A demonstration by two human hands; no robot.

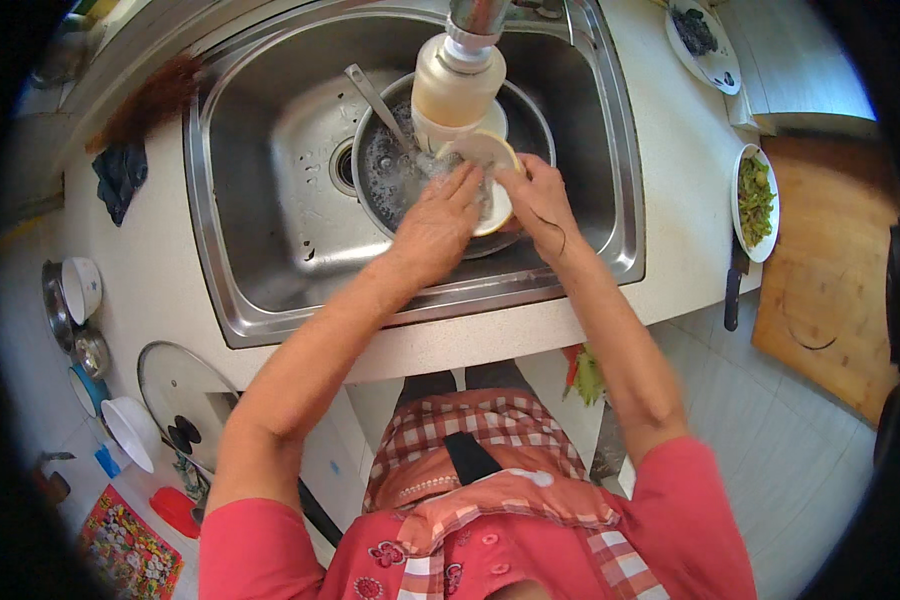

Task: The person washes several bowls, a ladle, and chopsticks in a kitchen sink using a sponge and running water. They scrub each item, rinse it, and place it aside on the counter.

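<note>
My right hand (544,202) grips the rim of a white bowl (501,214) with a yellowish edge, tilted under the faucet. My left hand (442,221) reaches into the bowl with its fingers extended. Something greyish and blurred shows by those fingertips; I cannot tell if it is a scrubber or splashing water. Below both hands, a round metal basin (360,169) holds sudsy water. A utensil with a metal handle (375,101) leans in it. Another white dish (497,118) is partly hidden behind the faucet's cloudy filter housing (459,86).
The basin stands in a stainless steel sink (270,172), beside its drain (343,166). At right are a dish of green food (755,202), a black-handled knife (733,292) and a wooden board (817,300). A glass lid (187,397) and several bowls (131,431) are at left.
</note>
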